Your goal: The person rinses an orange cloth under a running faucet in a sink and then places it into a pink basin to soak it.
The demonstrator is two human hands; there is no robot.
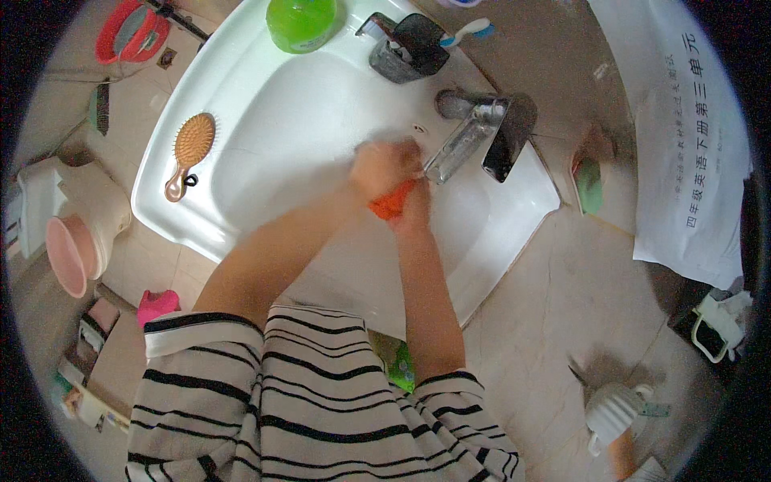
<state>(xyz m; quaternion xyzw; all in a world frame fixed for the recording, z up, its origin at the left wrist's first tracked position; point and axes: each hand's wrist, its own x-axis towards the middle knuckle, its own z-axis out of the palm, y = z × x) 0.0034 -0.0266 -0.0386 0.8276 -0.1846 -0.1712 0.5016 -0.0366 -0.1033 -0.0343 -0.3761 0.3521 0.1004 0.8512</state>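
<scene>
Striped shirt is placed nearest the camera, with both bare forearms extended from its sleeves over the white basin. At the grip, the left hand appears closed on an orange cloth, although its fingers are blurred. The right hand is pressed close beside it; its fingers are largely hidden, so whether its grip is open or closed cannot be told. The cloth is seen at the lower edge of the left hand, between it and the right wrist, with the long axis of its exposed part slanted from lower left to upper right. Both hands are about equally near to it. The spout of the tap is found just to the right of the hands, its free end directed towards them. Farther out, a dark cup and a green container are set along the far edge; a hairbrush is laid on the left rim, with a black hair tie beside its handle.
</scene>
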